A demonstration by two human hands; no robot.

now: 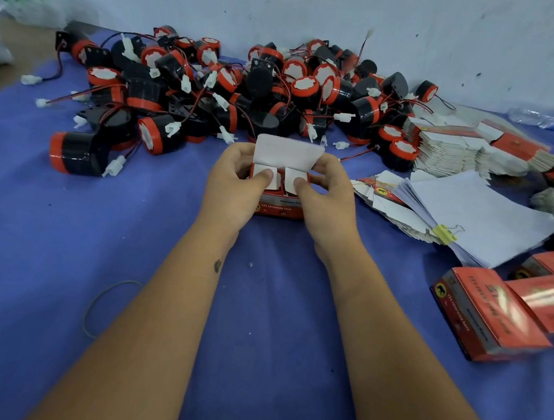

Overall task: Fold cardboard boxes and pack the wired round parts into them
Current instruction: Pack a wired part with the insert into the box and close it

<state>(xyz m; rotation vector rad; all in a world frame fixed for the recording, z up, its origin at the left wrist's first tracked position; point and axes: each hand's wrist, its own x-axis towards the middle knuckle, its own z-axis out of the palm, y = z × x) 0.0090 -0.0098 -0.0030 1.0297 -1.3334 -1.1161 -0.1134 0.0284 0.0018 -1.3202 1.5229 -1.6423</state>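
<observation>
A red cardboard box stands on the blue cloth in the middle, its top end open. My left hand grips its left side and the thumb presses the left white side flap down. My right hand grips the right side, thumb on the right side flap. The long white lid flap stands up behind my fingers. Behind the box lies a big heap of black and red round parts with red-black wires and white plugs. The box's inside is hidden.
Stacks of flat unfolded boxes and a clipped sheaf of white paper lie at the right. Folded red boxes lie at the near right. A water bottle rests by the wall. A rubber band lies at the near left.
</observation>
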